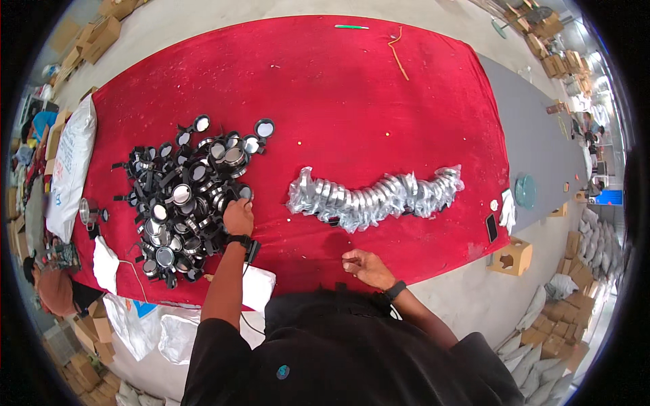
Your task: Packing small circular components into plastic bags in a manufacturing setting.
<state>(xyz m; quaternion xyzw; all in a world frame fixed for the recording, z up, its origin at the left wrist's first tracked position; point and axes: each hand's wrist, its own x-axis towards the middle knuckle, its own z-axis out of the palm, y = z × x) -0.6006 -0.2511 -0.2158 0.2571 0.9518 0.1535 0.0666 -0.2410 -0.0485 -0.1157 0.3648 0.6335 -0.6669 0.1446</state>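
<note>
A heap of round silver pieces with black straps or handles lies on the left part of the red-covered table; their exact kind is unclear. At the heap's right edge, my left hand has its fingers closed at a round silver-and-black piece, partly hiding it. My right hand is over the near edge of the table, fingers curled in, with nothing visible in them. Beyond it, a curved row of round metal pieces in clear plastic wrap stretches across the middle.
The red cloth bears a green pen and an orange cord at the far side. A dark phone lies near the right edge. A white sack stands at the left, a cardboard box at the lower right.
</note>
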